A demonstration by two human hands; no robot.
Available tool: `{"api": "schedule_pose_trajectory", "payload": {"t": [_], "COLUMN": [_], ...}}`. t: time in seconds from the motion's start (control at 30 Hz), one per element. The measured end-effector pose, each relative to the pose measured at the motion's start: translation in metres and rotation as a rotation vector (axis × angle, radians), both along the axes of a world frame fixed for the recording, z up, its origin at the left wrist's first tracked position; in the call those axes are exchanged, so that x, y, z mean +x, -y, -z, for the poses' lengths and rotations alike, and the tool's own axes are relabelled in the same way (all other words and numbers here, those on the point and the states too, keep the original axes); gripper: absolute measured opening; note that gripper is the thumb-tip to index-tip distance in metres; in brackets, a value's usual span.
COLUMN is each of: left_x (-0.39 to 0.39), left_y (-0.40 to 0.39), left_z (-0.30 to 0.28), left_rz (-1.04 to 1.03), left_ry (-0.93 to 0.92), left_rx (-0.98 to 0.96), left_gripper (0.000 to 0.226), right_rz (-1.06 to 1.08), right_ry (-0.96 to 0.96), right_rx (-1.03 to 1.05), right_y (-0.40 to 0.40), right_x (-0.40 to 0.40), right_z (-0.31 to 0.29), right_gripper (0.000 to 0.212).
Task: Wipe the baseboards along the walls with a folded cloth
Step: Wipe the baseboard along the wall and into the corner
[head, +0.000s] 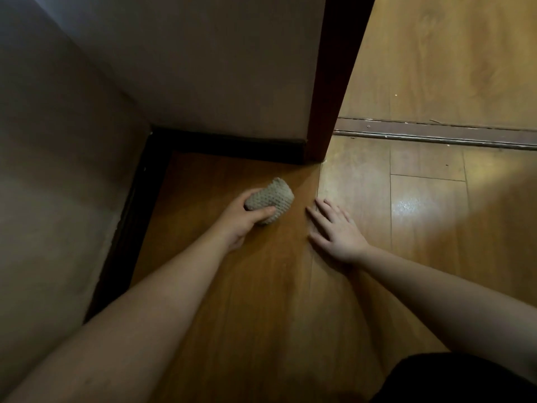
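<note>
With the left hand [242,218] gripping the folded waffle-weave cloth [270,200] above the wood floor [261,286], clear of the dark baseboard [226,146], and the right hand [334,231] flat, fingers spread, the corner's dust may be missed.
</note>
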State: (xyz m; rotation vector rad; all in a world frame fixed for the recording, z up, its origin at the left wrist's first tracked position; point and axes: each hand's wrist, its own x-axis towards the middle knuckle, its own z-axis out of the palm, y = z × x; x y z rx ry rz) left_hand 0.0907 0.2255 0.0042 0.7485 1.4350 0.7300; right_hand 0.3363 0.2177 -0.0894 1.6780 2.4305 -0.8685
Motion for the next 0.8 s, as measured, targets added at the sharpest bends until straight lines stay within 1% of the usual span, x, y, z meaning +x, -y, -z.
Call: {"api": "schedule_pose_trajectory", "payload": {"t": [0.07,0.1,0.13,0.2,0.23,0.33,0.37,0.4,0.47,0.5,0.57,0.63,0.7,0.73,0.8], "left_x": [0.009,0.013,0.016,0.021,0.024,0.028,0.029,0.028,0.022,0.019,0.012,0.008,0.004,0.001,-0.005], "left_y": [0.011,0.015,0.018,0.018,0.017,0.011,0.009,0.007,0.003,0.002,-0.003,-0.008,-0.012,-0.013,-0.012], "left_z": [0.004,0.005,0.006,0.003,0.000,-0.014,-0.021,-0.025,-0.034,-0.042,-0.059,-0.079,-0.097,-0.104,-0.119], "left_rz": [0.027,0.044,0.057,0.085,0.104,0.160,0.167,0.181,0.243,0.280,0.361,0.484,0.590,0.609,0.601], "left_ry": [0.083,0.125,0.166,0.218,0.213,0.169,0.175,0.193,0.250,0.256,0.188,0.035,-0.102,-0.130,-0.097], "left_rx": [-0.030,-0.036,-0.039,-0.065,-0.075,-0.116,-0.140,-0.158,-0.180,-0.177,-0.149,-0.112,-0.075,-0.063,-0.049], "left_gripper": [0.045,0.046,0.049,0.050,0.046,0.022,0.019,0.031,0.060,0.067,0.069,0.065,0.068,0.069,0.068], "right_rz": [0.229,0.328,0.384,0.400,0.378,0.258,0.227,0.217,0.237,0.249,0.266,0.295,0.297,0.283,0.262], "right_ry": [-0.318,-0.478,-0.593,-0.727,-0.761,-0.780,-0.773,-0.768,-0.756,-0.735,-0.678,-0.673,-0.688,-0.704,-0.751], "right_rx": [-0.177,-0.225,-0.249,-0.280,-0.301,-0.388,-0.402,-0.401,-0.372,-0.345,-0.307,-0.361,-0.426,-0.447,-0.478], "right_y": [-0.007,-0.007,-0.005,0.002,0.006,0.012,0.011,0.011,0.009,0.007,0.001,-0.008,-0.014,-0.016,-0.018], "right_x": [-0.003,-0.006,-0.010,-0.016,-0.017,-0.014,-0.012,-0.012,-0.013,-0.013,-0.014,-0.015,-0.016,-0.017,-0.019], "right_z": [-0.024,-0.038,-0.051,-0.075,-0.085,-0.108,-0.115,-0.120,-0.133,-0.141,-0.156,-0.169,-0.181,-0.185,-0.192], "right_gripper": [0.057,0.055,0.054,0.056,0.057,0.067,0.070,0.072,0.067,0.062,0.054,0.050,0.050,0.049,0.050]}}
